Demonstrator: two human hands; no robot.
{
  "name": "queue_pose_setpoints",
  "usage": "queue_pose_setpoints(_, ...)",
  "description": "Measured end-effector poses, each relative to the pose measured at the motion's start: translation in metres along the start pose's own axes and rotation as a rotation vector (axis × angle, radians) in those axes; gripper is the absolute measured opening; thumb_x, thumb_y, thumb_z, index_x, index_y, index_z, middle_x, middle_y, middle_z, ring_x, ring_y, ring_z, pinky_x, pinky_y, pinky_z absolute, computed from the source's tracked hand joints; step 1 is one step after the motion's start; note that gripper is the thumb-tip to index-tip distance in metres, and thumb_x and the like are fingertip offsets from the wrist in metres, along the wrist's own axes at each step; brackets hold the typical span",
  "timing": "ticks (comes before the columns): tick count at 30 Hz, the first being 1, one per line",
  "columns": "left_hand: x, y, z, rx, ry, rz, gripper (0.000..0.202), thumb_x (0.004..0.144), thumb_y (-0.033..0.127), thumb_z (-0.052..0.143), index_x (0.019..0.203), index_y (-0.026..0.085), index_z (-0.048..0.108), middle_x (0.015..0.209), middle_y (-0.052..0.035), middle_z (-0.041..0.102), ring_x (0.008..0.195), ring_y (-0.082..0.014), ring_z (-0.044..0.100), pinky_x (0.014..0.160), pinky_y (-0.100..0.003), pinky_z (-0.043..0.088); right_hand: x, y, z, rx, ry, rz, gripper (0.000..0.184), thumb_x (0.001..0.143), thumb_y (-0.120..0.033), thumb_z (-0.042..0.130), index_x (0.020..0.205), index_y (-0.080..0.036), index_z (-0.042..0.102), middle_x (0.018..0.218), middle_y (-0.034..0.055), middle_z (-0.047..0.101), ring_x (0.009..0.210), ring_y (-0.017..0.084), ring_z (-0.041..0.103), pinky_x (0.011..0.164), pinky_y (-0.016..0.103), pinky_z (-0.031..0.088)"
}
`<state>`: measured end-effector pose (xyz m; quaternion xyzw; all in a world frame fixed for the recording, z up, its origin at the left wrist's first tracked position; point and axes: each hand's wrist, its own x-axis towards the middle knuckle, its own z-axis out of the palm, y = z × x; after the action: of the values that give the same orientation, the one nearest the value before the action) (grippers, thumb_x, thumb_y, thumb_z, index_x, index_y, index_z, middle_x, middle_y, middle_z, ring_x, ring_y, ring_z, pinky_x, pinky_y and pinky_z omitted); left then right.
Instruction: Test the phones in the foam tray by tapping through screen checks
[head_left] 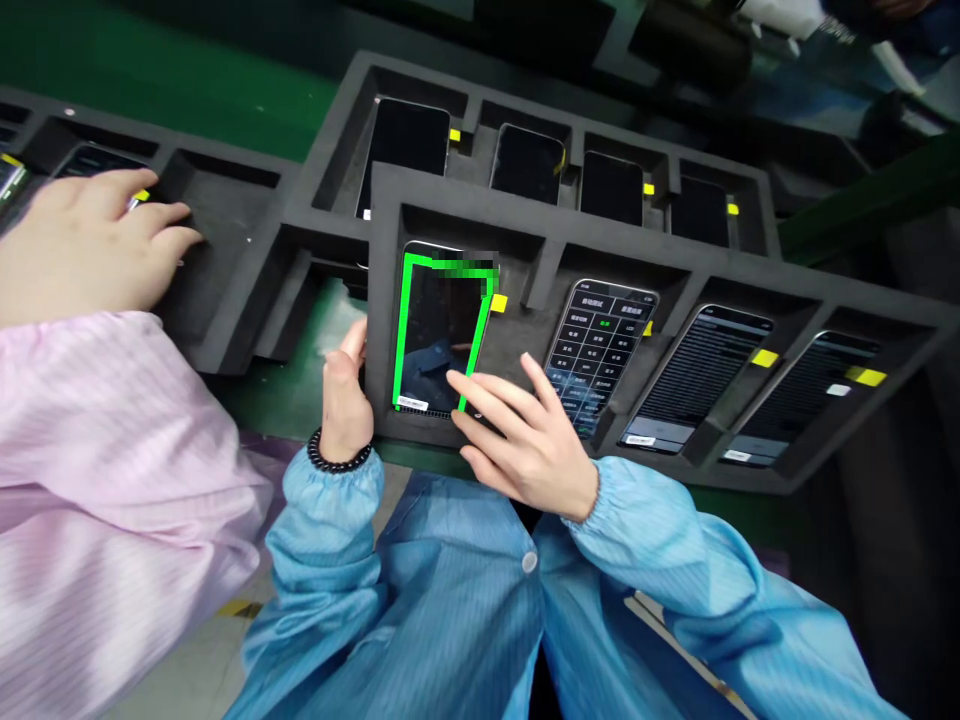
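Note:
A black foam tray (551,225) lies tilted in front of me with several smartphones in its compartments. My left hand (349,395) grips its left edge, the fingers partly hidden behind it. In the leftmost compartment is a smartphone (439,340) whose dark screen has a thick green border and a pixelated patch at the top right. My right hand (529,440) is open, fingers stretched out, with fingertips at the lower right of that screen. Beside it, a second smartphone (600,350) shows a grid menu. Two more phones, one a list-screen phone (697,375), lie further right. Yellow tabs stick out beside the phones.
Behind stands another foam tray (472,110) with dark-screened phones. At the left, a co-worker's hand (90,240) in a pink sleeve reaches over a further tray (225,165). The work surface (225,110) is green. A green bar (870,205) runs at the right.

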<state>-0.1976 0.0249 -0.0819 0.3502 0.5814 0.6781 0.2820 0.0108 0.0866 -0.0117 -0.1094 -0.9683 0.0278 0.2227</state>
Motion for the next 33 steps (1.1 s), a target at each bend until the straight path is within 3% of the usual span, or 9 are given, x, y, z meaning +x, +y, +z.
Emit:
queue_pose_setpoints(3, 0.000, 0.000, -0.001, 0.012, -0.003, 0.014, 0.076, 0.095, 0.076, 0.024, 0.129, 0.025, 0.067, 0.117, -0.0080, 0.072, 0.118, -0.0280, 0.065, 0.102, -0.039, 0.055, 0.003, 0.009, -0.008, -0.067, 0.073, 0.026, 0.027, 0.100, -0.028, 0.051, 0.114, -0.018, 0.073, 0.142, 0.0102, 0.067, 0.130, 0.023, 0.061, 0.128, 0.054, 0.032)
queue_pose_setpoints(8, 0.000, 0.000, 0.000, 0.031, -0.006, 0.026, 0.076, 0.096, 0.075, 0.022, 0.130, 0.025, 0.067, 0.117, -0.0076, 0.072, 0.117, -0.0288, 0.066, 0.101, -0.040, 0.055, 0.004, 0.011, -0.011, -0.114, 0.095, 0.020, 0.026, 0.101, -0.029, 0.049, 0.104, -0.022, 0.074, 0.140, 0.0064, 0.068, 0.127, 0.021, 0.061, 0.128, 0.053, 0.032)
queue_pose_setpoints(13, 0.000, 0.001, -0.001, 0.036, -0.026, 0.027, 0.077, 0.096, 0.075, 0.020, 0.130, 0.024, 0.066, 0.117, -0.0081, 0.072, 0.112, -0.0268, 0.067, 0.095, -0.037, 0.055, 0.010, 0.000, 0.001, -0.064, -0.001, -0.101, 0.029, 0.102, -0.031, 0.049, 0.112, -0.018, 0.073, 0.142, 0.0071, 0.067, 0.128, 0.020, 0.062, 0.132, 0.054, 0.022)
queue_pose_setpoints(19, 0.001, -0.001, -0.005, 0.053, -0.047, 0.042, 0.078, 0.095, 0.077, 0.022, 0.130, 0.023, 0.066, 0.116, -0.0080, 0.072, 0.109, -0.0248, 0.067, 0.089, -0.036, 0.055, 0.031, -0.008, 0.024, -0.076, -0.074, -0.209, 0.037, 0.104, -0.034, 0.043, 0.127, -0.017, 0.067, 0.153, 0.0059, 0.056, 0.137, 0.021, 0.056, 0.127, 0.057, 0.035)
queue_pose_setpoints(22, 0.002, -0.004, -0.007, 0.054, -0.052, 0.043, 0.077, 0.097, 0.075, 0.022, 0.132, 0.022, 0.065, 0.116, -0.0085, 0.073, 0.110, -0.0249, 0.068, 0.088, -0.035, 0.055, 0.037, -0.009, 0.033, -0.084, -0.042, -0.230, 0.039, 0.105, -0.032, 0.039, 0.125, -0.014, 0.068, 0.154, 0.0057, 0.055, 0.138, 0.021, 0.054, 0.127, 0.057, 0.036)
queue_pose_setpoints(27, 0.003, -0.009, -0.010, 0.068, -0.075, 0.046, 0.078, 0.097, 0.075, 0.020, 0.136, 0.021, 0.062, 0.115, -0.0084, 0.073, 0.110, -0.0256, 0.069, 0.085, -0.034, 0.057, 0.036, -0.008, 0.033, -0.095, -0.017, -0.236, 0.035, 0.104, -0.029, 0.041, 0.112, -0.017, 0.073, 0.152, 0.0053, 0.058, 0.137, 0.021, 0.054, 0.131, 0.058, 0.027)
queue_pose_setpoints(33, 0.003, -0.011, -0.010, 0.037, -0.076, 0.058, 0.072, 0.099, 0.070, 0.022, 0.137, 0.022, 0.061, 0.124, -0.0088, 0.071, 0.120, -0.0257, 0.066, 0.097, -0.036, 0.057, 0.037, -0.010, 0.036, -0.109, -0.047, -0.231, 0.037, 0.104, -0.030, 0.039, 0.118, -0.015, 0.071, 0.154, 0.0059, 0.055, 0.138, 0.021, 0.053, 0.130, 0.057, 0.029)
